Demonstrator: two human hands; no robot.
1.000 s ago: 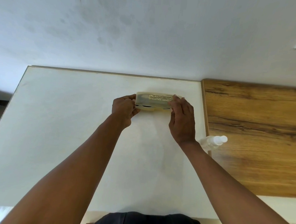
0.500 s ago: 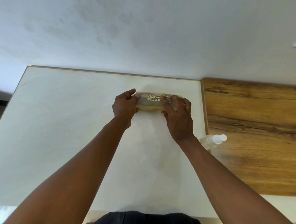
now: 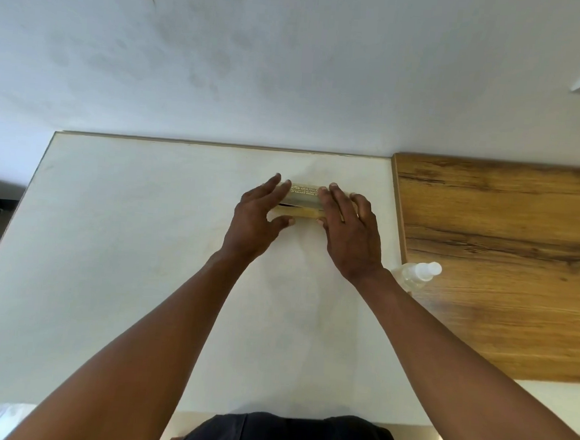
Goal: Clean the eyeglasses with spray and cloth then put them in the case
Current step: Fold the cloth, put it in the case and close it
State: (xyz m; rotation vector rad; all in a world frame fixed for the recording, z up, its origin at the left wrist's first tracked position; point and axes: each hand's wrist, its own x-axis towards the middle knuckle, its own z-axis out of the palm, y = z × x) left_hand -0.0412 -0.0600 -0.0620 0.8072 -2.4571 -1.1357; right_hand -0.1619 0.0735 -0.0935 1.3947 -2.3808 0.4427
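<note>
A translucent yellowish eyeglass case (image 3: 304, 200) with gold print lies on the white table (image 3: 108, 241), far centre. Its lid sits almost down, and a thin dark gap shows along the front. My left hand (image 3: 258, 217) covers the case's left end, fingers stretched over the lid and thumb at the front edge. My right hand (image 3: 352, 234) lies flat over the right end, fingers straight on the lid, thumb against the front. The eyeglasses and the cloth are not in sight. A clear spray bottle (image 3: 415, 275) lies beside my right wrist.
A brown wooden surface (image 3: 502, 252) adjoins the white table on the right, and the bottle rests across the seam. A pale wall (image 3: 292, 65) rises behind the table. The table's left edge drops off to a dark floor area.
The case lid has come down from raised to nearly closed. Both hands shifted from holding the case's ends to lying with their fingers on top of the lid.
</note>
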